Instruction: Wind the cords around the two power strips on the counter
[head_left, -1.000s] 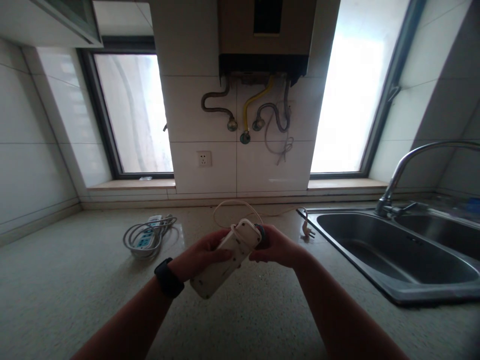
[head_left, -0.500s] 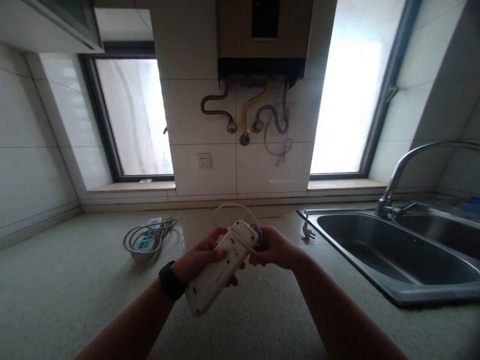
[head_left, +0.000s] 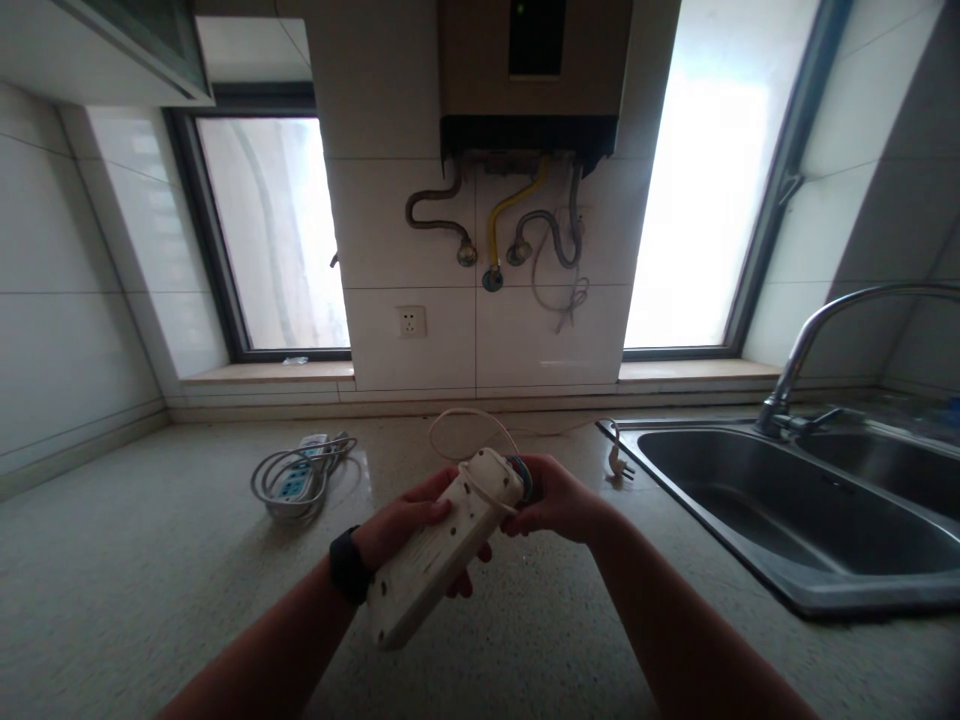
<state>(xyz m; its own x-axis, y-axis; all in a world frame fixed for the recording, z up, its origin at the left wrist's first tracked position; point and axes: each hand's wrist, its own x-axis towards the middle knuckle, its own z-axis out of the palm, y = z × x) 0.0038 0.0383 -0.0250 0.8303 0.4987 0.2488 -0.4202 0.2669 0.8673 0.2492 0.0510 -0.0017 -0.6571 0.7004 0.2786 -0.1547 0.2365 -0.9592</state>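
Held over the counter is a white power strip (head_left: 442,545), tilted, with its screw-dotted underside toward me. My left hand (head_left: 416,515), a black band on its wrist, grips the strip, thumb on the underside and fingertips showing at the far edge. A pale cord (head_left: 491,494) crosses the strip's upper end and loops up behind it. My right hand (head_left: 553,497) is closed at that end, fingers around the cord beside a bluish part; its fingertips are partly hidden. The cord runs back along the counter to a plug (head_left: 619,463) near the sink.
A second power strip (head_left: 297,480) with blue sockets and a coiled grey cord lies on the counter (head_left: 150,560) at left. To the right is a steel sink (head_left: 720,500) with a faucet (head_left: 787,380). A wall socket (head_left: 411,321) sits below a water heater (head_left: 532,90) with hoses.
The power strip has turned a little in my hands, its lower end dropping slightly and more of its side showing. Both hands keep their hold. The view has shifted slightly.
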